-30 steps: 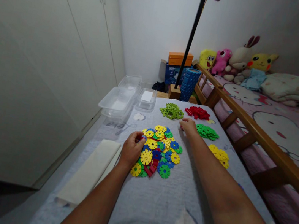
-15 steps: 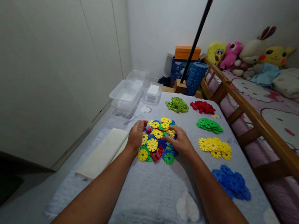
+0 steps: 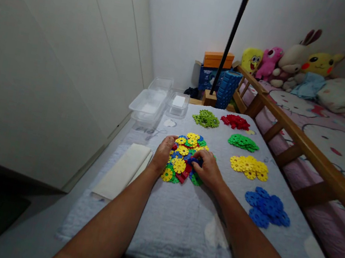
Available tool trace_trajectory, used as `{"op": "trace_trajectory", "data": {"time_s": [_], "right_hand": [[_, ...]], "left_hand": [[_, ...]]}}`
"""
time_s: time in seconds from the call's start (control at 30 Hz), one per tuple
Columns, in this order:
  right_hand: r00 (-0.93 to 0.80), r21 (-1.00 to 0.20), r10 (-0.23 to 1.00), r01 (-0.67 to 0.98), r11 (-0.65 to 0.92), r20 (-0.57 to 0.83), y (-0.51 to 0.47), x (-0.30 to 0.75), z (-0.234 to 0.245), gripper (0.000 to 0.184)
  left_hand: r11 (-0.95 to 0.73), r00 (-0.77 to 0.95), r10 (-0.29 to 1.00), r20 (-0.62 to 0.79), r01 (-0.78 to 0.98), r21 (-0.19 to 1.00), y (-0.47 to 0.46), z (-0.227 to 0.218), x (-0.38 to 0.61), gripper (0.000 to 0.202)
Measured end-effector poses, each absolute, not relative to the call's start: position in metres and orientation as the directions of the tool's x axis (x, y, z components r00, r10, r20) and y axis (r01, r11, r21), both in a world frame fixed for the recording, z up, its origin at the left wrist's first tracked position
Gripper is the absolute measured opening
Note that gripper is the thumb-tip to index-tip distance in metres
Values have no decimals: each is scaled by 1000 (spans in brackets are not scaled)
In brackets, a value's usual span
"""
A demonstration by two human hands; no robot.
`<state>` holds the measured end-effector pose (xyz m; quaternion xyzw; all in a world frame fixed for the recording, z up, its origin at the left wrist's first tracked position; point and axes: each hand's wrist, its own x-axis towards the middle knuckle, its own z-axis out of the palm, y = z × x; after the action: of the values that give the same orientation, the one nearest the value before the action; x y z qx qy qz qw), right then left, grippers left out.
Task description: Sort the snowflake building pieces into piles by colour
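The right hand (image 3: 207, 171) has its thumb and first fingers pressed together on a blue disc (image 3: 194, 161), which lies at the right side of the mixed pile (image 3: 180, 165) of toothed plastic discs. The disc is low, touching the other pieces of the pile. The left hand (image 3: 163, 151) rests on the left edge of the same pile with the fingers curled down onto the pieces; I cannot tell if it holds one.

The mixed pile has yellow, blue, green and red discs and sits in the middle of a grey quilt (image 3: 182, 224). To the right of it lie sorted piles, well apart from each other: a blue pile (image 3: 267, 206) nearest, a yellow pile (image 3: 249, 167) farther, then a dark green pile (image 3: 242, 142). At the far end lie a red pile (image 3: 235, 122) and, to its left, a light green pile (image 3: 206, 119).

At the far left stand clear boxes (image 3: 150, 105). A folded white cloth (image 3: 123, 170) lies just to the left of the left hand. On the right, a wooden rail (image 3: 305, 148) runs along a bed, with plush toys (image 3: 291, 61) at its far end. A black pole (image 3: 232, 37) stands beyond the quilt.
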<state>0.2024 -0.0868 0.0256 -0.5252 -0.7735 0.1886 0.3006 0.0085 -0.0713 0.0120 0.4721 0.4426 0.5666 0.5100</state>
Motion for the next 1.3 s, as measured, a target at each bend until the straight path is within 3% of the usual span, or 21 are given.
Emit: {"op": "trace_trajectory", "data": {"time_s": [0.17, 0.33, 0.47, 0.6, 0.77, 1.0, 1.17, 1.3], "right_hand": [[-238, -632, 922, 675, 382, 304, -84, 209, 22, 23], [-255, -605, 912, 686, 405, 322, -80, 216, 19, 16], [-290, -603, 890, 656, 453, 353, -81, 219, 18, 31], [-203, -596, 909, 699, 395, 365, -77, 220, 14, 33], [-147, -552, 940, 777, 301, 306, -58, 216, 17, 33], [-239, -418, 965, 869, 264, 112, -22, 190, 32, 57], [-251, -387, 961, 880, 275, 114, -20, 185, 30, 35], [-226, -544, 956, 786, 294, 189, -22, 198, 26, 27]], "left_hand": [[-94, -39, 995, 87, -221, 971, -71, 10, 11, 52], [-75, -70, 996, 60, -243, 967, -72, 13, 11, 48], [-58, -85, 996, 34, -296, 953, -71, 16, 9, 44], [-101, -133, 988, 72, -223, 970, -69, 13, 6, 45], [-133, -174, 977, 121, -62, 989, -67, 13, 4, 45], [-127, -186, 975, 126, 3, 992, -65, 10, 4, 46], [-125, -158, 980, 121, -16, 992, -64, 8, 3, 46], [-123, -160, 980, 120, -8, 992, -63, 6, 3, 44]]}}
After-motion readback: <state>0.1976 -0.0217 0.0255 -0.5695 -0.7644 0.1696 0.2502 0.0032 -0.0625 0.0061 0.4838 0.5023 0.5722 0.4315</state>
